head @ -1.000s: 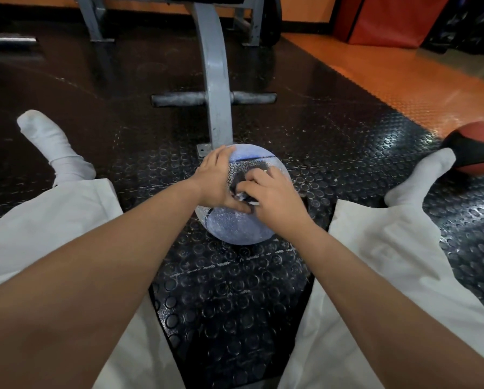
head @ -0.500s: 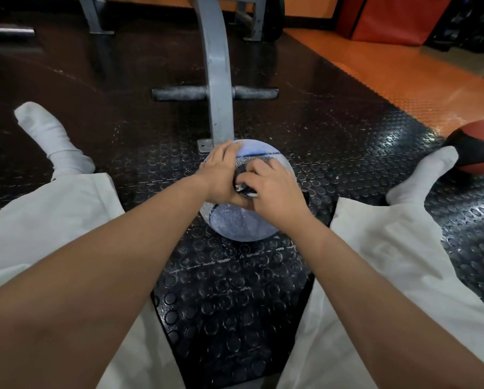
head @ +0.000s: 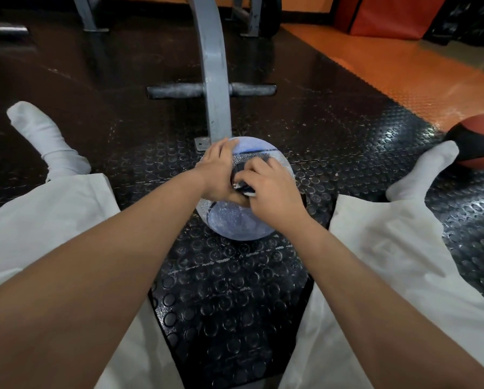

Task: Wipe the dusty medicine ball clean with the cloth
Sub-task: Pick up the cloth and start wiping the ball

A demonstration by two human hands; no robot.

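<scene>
pale-blue med ball (head: 240,220), l hand (head: 217,169) atop, r hand (head: 274,192) grips cloth (head: 237,177)

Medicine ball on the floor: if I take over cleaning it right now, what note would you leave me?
Left hand: rests on the upper left of the dusty pale blue round medicine ball, steadying it.
Right hand: grips the dark crumpled cloth on the ball's top.
The ball sits on the black studded rubber floor, in front of a grey metal post.
Done: cloth is on the ball, wiping at the top.
Left: the near side looks pale with dust; wipe all round.
</scene>
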